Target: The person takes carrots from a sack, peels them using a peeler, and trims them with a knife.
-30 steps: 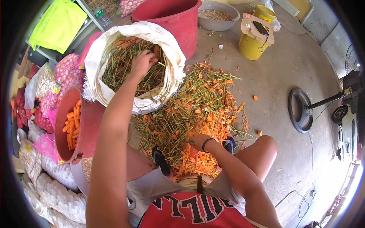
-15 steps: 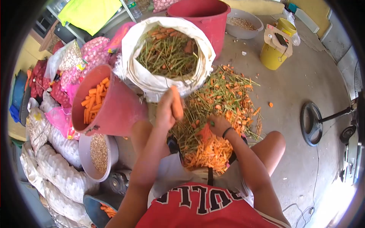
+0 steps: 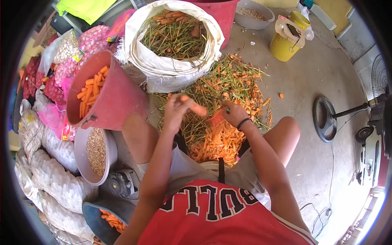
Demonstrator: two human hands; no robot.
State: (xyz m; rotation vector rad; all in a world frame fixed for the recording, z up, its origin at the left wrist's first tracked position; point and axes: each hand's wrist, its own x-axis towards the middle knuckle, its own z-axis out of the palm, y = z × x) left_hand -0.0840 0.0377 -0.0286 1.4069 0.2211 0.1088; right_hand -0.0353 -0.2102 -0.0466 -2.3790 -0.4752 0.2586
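Note:
My left hand (image 3: 176, 112) grips a carrot (image 3: 197, 109) above the heap of green stems and trimmings. Just to its right, my right hand (image 3: 234, 114) is closed with a small green thing at its fingers, too small to make out. Orange peelings (image 3: 218, 139) lie under both hands, between my legs, with some reddish mesh by the right hand. Beyond the hands stands an open white sack (image 3: 163, 69) of carrots and stems (image 3: 175, 41).
To the left a tilted red bucket (image 3: 126, 98) holds peeled carrots (image 3: 93, 90). Below it are a grey basin (image 3: 111, 151) and a blue container (image 3: 92, 216) with carrots. A yellow bucket (image 3: 281, 48) and a fan base (image 3: 324, 118) stand at right.
My left hand came out of the white sack with a carrot and brought it down beside my right hand. The carrot now points toward the right hand. The view has shifted.

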